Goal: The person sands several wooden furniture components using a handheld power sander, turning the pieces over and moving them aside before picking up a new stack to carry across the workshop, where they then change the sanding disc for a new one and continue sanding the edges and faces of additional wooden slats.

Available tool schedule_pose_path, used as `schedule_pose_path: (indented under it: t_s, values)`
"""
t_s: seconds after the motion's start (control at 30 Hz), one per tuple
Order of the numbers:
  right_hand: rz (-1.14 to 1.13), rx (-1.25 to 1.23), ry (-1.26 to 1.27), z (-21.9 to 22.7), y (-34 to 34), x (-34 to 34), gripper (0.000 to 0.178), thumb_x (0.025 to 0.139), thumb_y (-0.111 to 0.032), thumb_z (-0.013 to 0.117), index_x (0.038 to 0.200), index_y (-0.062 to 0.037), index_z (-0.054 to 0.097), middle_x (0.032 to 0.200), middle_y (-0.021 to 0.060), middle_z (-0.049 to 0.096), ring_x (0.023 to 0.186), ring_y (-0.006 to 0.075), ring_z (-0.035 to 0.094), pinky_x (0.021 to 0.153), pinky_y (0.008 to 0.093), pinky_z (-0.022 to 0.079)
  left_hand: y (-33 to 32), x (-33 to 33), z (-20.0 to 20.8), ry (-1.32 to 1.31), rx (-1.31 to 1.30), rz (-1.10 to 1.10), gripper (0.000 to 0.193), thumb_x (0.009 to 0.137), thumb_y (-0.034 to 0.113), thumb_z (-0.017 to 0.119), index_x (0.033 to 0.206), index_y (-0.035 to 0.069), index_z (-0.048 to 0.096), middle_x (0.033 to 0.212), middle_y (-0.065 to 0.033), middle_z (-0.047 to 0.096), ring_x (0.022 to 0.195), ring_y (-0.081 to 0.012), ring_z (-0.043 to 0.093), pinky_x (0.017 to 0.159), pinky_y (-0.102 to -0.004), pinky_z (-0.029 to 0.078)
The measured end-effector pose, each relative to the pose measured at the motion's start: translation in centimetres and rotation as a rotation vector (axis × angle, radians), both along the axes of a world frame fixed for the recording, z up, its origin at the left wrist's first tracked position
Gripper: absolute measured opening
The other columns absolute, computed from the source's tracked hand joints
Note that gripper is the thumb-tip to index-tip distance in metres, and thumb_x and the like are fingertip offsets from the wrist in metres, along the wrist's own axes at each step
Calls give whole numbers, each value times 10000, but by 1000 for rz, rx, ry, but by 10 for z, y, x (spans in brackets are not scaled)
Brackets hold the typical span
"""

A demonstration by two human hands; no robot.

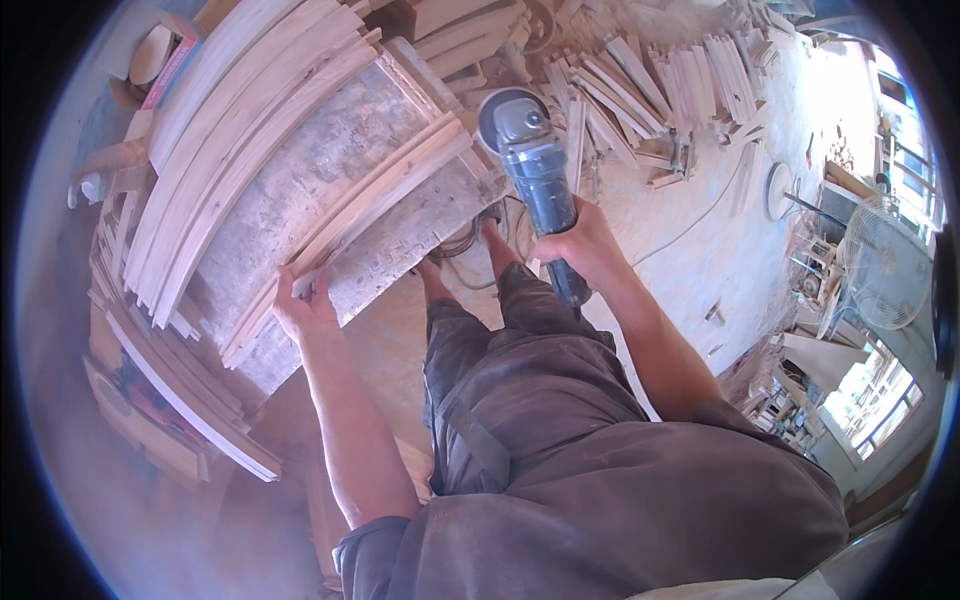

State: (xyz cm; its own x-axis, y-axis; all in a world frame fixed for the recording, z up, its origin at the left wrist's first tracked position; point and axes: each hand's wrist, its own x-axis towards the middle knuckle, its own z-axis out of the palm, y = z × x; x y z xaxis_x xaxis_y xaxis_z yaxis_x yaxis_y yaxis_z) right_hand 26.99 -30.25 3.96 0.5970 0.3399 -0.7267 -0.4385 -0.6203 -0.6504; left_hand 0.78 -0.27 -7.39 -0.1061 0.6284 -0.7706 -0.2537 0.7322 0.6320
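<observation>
In my right hand (577, 245) is a blue-grey angle grinder (545, 185), gripped round its body with the round head pointing up and away from me. The grinder is held clear of the bench, above the floor to the right of it. My left hand (303, 308) is closed on the near edge of long pale wooden strips (365, 195), thumb and fingers on either side. These strips lie side by side across a worn, dusty grey bench top (270, 215).
More long boards (235, 140) are stacked on the bench's far left. Other lengths (190, 390) lean lower left. Cut wood pieces (640, 95) are heaped on the floor ahead. A cable (690, 225) crosses the floor at right, near a standing fan (885, 260).
</observation>
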Motion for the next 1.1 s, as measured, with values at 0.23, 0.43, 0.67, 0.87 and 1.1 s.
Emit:
schedule_pose_path:
  t_s: [0.23, 0.43, 0.67, 0.87, 1.1]
  values:
    - [-46, 14, 12, -3, -3, 3, 388, 650, -50, 778, 1015, -3, 654, 816, 54, 657, 709, 143, 630, 638, 328, 499, 1, 8, 6, 49, -12, -8, 539, 988, 209, 754, 1398, -57, 526, 1341, -230, 557, 1267, -380, 566, 1059, -543, 546]
    - [7, -10, 27, 2, 9, 7, 366, 658, -54, 775, 1001, 2, 660, 827, 72, 679, 705, 162, 654, 655, 327, 513, 6, 8, 1, 56, -35, -32, 519, 985, 242, 755, 1382, -26, 558, 1340, -210, 574, 1231, -364, 594, 1007, -519, 569]
    - [-122, 55, 53, -10, -19, -1, 367, 658, -49, 778, 1000, 12, 660, 843, 80, 691, 706, 176, 667, 681, 335, 533, 31, 52, -3, 279, -195, 54, 630, 914, 464, 805, 1336, 50, 588, 1268, -161, 637, 1099, -320, 655, 905, -451, 587]
    - [-37, 68, 7, -23, -6, 13, 416, 644, -91, 790, 1030, 1, 666, 857, 78, 696, 746, 187, 669, 709, 351, 536, 42, 76, -11, 463, -192, 310, 753, 916, 497, 796, 1394, 1, 492, 1236, -155, 691, 1048, -297, 710, 916, -412, 587]
    - [103, 48, -32, -28, 21, 31, 491, 632, -132, 795, 1094, -17, 675, 868, 80, 694, 765, 201, 667, 729, 361, 532, 28, 122, 47, 562, -178, 327, 755, 927, 402, 789, 1389, -68, 421, 1294, -200, 655, 1052, -318, 724, 866, -408, 633]
